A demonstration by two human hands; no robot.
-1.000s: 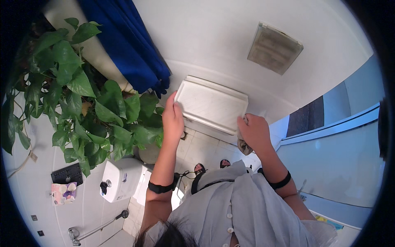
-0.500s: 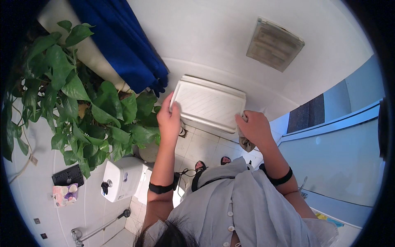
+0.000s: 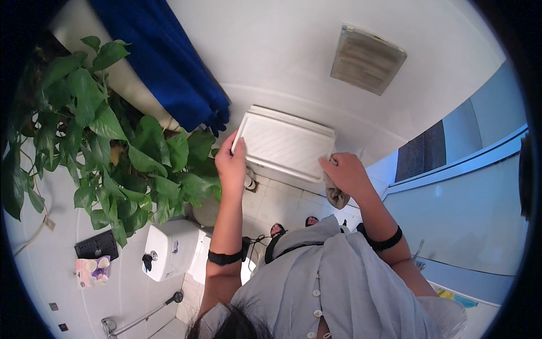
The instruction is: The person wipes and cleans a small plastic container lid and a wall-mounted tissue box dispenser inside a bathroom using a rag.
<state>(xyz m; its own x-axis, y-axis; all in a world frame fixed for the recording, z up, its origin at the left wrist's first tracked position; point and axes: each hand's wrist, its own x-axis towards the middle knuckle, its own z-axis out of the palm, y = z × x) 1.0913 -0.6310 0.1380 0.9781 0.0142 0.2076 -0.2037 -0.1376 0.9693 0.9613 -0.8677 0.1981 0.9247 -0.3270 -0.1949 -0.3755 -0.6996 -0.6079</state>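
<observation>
A white rectangular tray [image 3: 285, 146] with a raised rim and slanting ridges spans the gap between my hands, close to the white wall. At its left end my left hand [image 3: 230, 161] is closed on the edge, thumb on top and fingers partly hidden beneath. My right hand [image 3: 351, 174] grips the opposite corner and also holds a crumpled grey-brown cloth [image 3: 337, 195], which hangs below the fingers. Whether the tray also rests on something underneath cannot be seen.
A leafy green plant [image 3: 149, 158] crowds my left forearm. Blue cloth [image 3: 161, 68] hangs behind it. Below are a white toilet tank [image 3: 168, 251] and tiled floor [image 3: 276, 198]. A square vent [image 3: 368, 58] sits far right, and a frosted glass panel [image 3: 460, 220] stands at right.
The view has shifted slightly. Both hands keep their hold on the tray, and the cloth still hangs from my right hand.
</observation>
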